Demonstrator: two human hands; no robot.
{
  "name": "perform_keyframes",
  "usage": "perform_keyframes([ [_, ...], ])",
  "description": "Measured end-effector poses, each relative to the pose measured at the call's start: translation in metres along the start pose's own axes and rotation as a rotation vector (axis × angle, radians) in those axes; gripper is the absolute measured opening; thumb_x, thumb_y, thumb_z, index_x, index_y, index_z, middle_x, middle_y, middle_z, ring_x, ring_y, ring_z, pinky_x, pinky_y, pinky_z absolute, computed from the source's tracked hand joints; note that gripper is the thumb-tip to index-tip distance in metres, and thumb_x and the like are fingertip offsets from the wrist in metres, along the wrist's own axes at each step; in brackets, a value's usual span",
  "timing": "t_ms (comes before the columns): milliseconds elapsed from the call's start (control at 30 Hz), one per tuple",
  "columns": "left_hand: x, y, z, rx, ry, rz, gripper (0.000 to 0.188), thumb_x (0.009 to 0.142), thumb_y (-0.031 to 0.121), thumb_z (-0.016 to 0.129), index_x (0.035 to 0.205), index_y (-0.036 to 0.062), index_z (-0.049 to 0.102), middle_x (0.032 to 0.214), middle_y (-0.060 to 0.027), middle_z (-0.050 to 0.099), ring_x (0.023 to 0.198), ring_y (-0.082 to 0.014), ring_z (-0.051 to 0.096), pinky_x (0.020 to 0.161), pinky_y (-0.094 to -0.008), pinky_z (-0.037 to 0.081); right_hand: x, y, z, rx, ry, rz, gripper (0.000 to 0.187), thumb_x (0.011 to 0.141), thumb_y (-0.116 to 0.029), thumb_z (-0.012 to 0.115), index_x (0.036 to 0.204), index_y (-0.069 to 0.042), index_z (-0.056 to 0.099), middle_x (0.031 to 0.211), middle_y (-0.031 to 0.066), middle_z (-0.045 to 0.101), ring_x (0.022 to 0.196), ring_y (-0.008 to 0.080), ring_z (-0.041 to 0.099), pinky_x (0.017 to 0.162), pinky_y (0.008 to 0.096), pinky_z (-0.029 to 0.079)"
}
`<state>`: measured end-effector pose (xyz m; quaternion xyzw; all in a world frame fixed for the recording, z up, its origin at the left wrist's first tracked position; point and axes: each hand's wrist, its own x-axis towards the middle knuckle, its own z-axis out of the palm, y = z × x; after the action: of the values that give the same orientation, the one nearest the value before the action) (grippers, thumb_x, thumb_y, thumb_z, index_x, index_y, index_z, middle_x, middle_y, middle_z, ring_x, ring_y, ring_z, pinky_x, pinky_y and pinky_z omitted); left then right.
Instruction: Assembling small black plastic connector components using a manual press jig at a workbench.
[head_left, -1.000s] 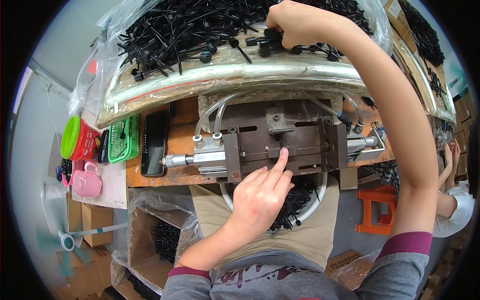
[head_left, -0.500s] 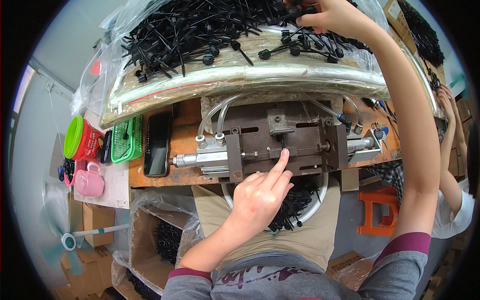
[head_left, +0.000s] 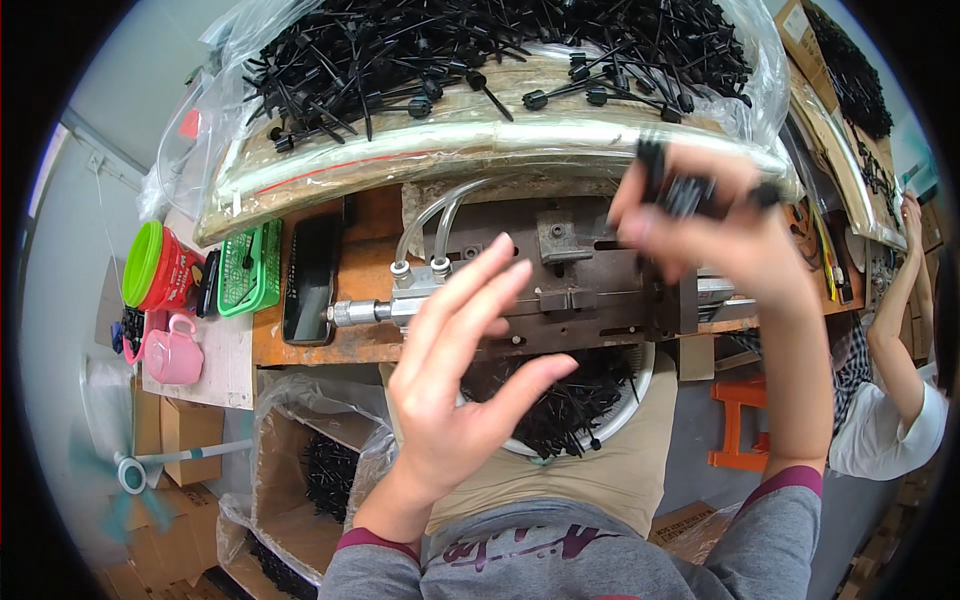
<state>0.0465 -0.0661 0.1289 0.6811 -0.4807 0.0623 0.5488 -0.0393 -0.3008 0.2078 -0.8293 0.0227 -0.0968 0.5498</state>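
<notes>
My left hand (head_left: 450, 395) hovers in front of the dark brown metal clamping fixture (head_left: 490, 225), its fingers spread and nothing in it. My right hand (head_left: 735, 225), smeared by motion, is above the fixture's right end. Closed in its fingers are several black plastic parts (head_left: 690, 193) with thin stems and round heads. Behind the fixture lies a big heap of like black stemmed parts (head_left: 390, 60) on a plastic-covered tray (head_left: 480, 150). A white-rimmed basin (head_left: 645, 395) between my legs holds more of them. Its left side is partly hidden by my left hand.
Left of the fixture, a black phone (head_left: 312, 280), a green basket (head_left: 232, 300), a red tub (head_left: 175, 275) and a pink cup (head_left: 175, 355) stand along the bench. Clear air hoses (head_left: 420, 225) loop over the fixture. Right are an orange stool (head_left: 735, 420) and another person's arm (head_left: 895, 310).
My right hand has come from the heap toward the fixture, carrying black parts. My left hand has lifted off the fixture's middle, drawn left and spread its fingers.
</notes>
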Motion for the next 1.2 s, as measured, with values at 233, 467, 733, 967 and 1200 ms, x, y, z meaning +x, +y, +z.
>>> perform_keyframes([
  [233, 0.004, 0.012, 0.005, -0.131, -0.148, -0.009, 0.045, 0.07, 0.002, 0.087, 0.113, -0.0008, 0.073, 0.098, -0.0118, 0.071, 0.084, -0.0173, 0.069, 0.074, -0.0278, 0.056, -0.04, 0.027, 0.048, -0.215, -0.02, -0.234, 0.025, 0.072, 0.002, 0.075, 0.095, 0.0, 0.067, 0.084, 0.0111, 0.066, 0.076, 0.0275, 0.066, 0.066, 0.0335, 0.052],
  [467, 0.007, 0.021, 0.006, -0.207, -0.21, -0.111, 0.047, 0.065, 0.002, 0.09, 0.109, -0.0009, 0.073, 0.097, -0.0105, 0.068, 0.08, -0.0139, 0.065, 0.07, -0.0263, 0.055, -0.061, 0.041, 0.069, -0.396, 0.175, -0.398, 0.034, 0.07, 0.0, 0.073, 0.103, 0.005, 0.067, 0.093, 0.0153, 0.066, 0.082, 0.0299, 0.069, 0.068, 0.0356, 0.057],
  [733, -0.007, 0.02, 0.008, -0.535, -0.285, -0.378, 0.037, 0.069, -0.007, 0.085, 0.104, -0.0029, 0.074, 0.097, -0.0108, 0.067, 0.082, -0.0127, 0.065, 0.069, -0.0225, 0.056, -0.076, 0.052, 0.076, -0.551, 0.264, -0.538, 0.04, 0.067, -0.01, 0.071, 0.104, 0.004, 0.073, 0.105, 0.0192, 0.069, 0.087, 0.0307, 0.072, 0.07, 0.0358, 0.061],
  [967, -0.013, 0.012, 0.001, -0.579, -0.349, -0.287, 0.043, 0.063, -0.006, 0.087, 0.104, -0.0038, 0.075, 0.095, -0.0098, 0.066, 0.08, -0.0147, 0.065, 0.068, -0.0259, 0.055, -0.087, 0.045, 0.072, -0.519, 0.368, -0.382, 0.026, 0.077, -0.005, 0.07, 0.101, 0.0, 0.077, 0.111, 0.0188, 0.071, 0.091, 0.0277, 0.073, 0.078, 0.0326, 0.061],
  [1200, -0.032, -0.003, 0.029, 0.176, -0.262, 0.089, 0.033, 0.07, 0.004, 0.082, 0.103, 0.0, 0.074, 0.117, -0.0144, 0.069, 0.092, -0.0273, 0.07, 0.081, -0.0359, 0.058, -0.089, 0.058, 0.075, -0.388, 0.615, -0.313, 0.029, 0.082, 0.014, 0.065, 0.108, 0.003, 0.073, 0.109, 0.0191, 0.07, 0.09, 0.0237, 0.072, 0.071, 0.0279, 0.062],
])
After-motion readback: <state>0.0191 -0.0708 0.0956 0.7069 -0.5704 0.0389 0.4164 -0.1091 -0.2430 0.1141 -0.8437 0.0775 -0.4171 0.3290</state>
